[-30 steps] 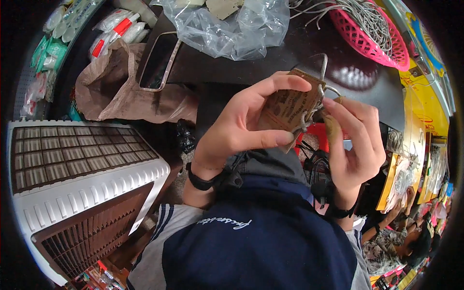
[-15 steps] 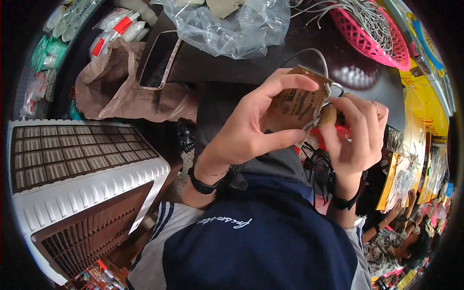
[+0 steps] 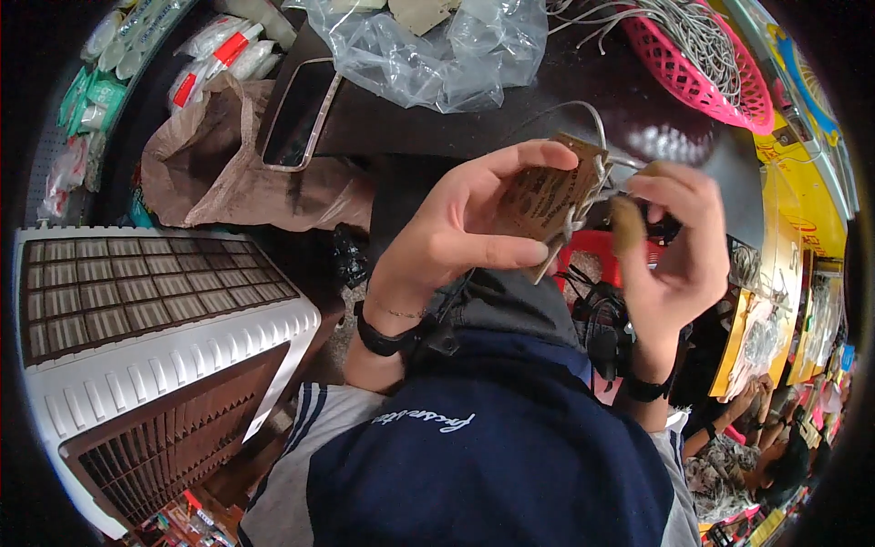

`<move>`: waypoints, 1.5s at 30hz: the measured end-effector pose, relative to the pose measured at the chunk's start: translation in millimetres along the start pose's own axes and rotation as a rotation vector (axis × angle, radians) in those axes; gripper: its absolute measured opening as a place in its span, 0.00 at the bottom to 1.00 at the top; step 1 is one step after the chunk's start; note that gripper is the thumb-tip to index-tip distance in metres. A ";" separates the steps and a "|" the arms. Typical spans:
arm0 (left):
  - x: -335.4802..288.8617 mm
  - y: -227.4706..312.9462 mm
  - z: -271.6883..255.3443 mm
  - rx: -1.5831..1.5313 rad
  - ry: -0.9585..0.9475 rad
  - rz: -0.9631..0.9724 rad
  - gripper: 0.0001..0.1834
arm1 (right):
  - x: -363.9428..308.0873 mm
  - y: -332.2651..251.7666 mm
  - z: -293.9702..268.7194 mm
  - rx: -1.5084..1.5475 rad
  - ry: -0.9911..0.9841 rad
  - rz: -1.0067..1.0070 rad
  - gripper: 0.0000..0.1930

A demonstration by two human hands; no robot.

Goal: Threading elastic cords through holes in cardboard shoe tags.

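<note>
My left hand [image 3: 469, 219] grips a brown cardboard piece [image 3: 547, 196] with dark print, fingers over its far edge and thumb along its near side. Thin grey cord [image 3: 576, 219] is knotted along the card's right edge, and a loop of it arches above the card. Beside that edge is my right hand [image 3: 679, 237], its fingers curled at the cord near the upper knot. Its thumb, brownish at the tip and blurred, stands a little apart from the index finger. The cord's exact hold inside those fingers is partly hidden.
A dark table [image 3: 410, 132] holds a clear plastic bag [image 3: 437, 55], a phone [image 3: 301, 114] and a pink basket [image 3: 670, 59] of grey cords. A brown sack [image 3: 210, 173] and white air cooler [image 3: 173, 337] stand left. Below my hands is a red object [image 3: 592, 255]. Another person [image 3: 738, 465] sits right.
The card and my left hand have shifted slightly left and nearer me, and the card has tilted more edge-on. My right thumb has come away from the knots.
</note>
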State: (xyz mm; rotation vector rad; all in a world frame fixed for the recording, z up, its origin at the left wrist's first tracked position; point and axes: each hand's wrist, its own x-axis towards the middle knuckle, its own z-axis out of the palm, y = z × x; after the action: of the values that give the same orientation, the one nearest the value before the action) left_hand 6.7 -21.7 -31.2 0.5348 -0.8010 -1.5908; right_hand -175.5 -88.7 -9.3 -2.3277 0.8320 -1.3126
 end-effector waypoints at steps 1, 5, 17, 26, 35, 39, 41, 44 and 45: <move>0.7 -1.8 -5.8 -0.023 -0.044 -0.028 0.35 | 4.2 3.6 1.4 0.101 0.113 -0.015 0.12; -1.4 -3.4 -10.8 -0.160 -0.168 -0.126 0.36 | 12.2 1.1 -11.8 0.283 0.026 0.205 0.07; 8.0 -14.2 2.4 0.191 -0.167 -0.050 0.32 | 8.2 21.9 -18.9 0.819 0.111 0.570 0.08; 1.3 1.3 0.8 0.135 -0.104 -0.125 0.33 | 14.7 4.0 -21.5 0.232 -0.027 0.154 0.09; 0.2 1.9 -9.0 0.034 -0.098 -0.250 0.39 | 1.6 -6.2 -25.6 0.093 -0.382 -0.027 0.09; -1.0 1.9 -7.7 0.023 -0.086 -0.256 0.39 | -2.0 -1.3 -21.4 0.106 -0.314 -0.095 0.10; 0.4 3.5 -3.8 0.039 -0.078 -0.240 0.39 | -4.6 0.4 -17.3 -0.035 -0.198 -0.235 0.10; 3.3 -0.8 -1.8 0.051 -0.064 -0.195 0.38 | -9.3 2.9 -10.1 -0.105 -0.088 -0.290 0.10; 4.2 -2.5 -1.5 0.046 -0.059 -0.166 0.38 | -11.4 3.1 -7.4 -0.105 -0.088 -0.290 0.10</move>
State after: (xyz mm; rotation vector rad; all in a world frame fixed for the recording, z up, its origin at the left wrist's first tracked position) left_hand 5.4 -26.0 -33.7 0.6027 -0.8578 -1.7506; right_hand -187.4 -83.9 -14.7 -2.6462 0.5639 -1.2916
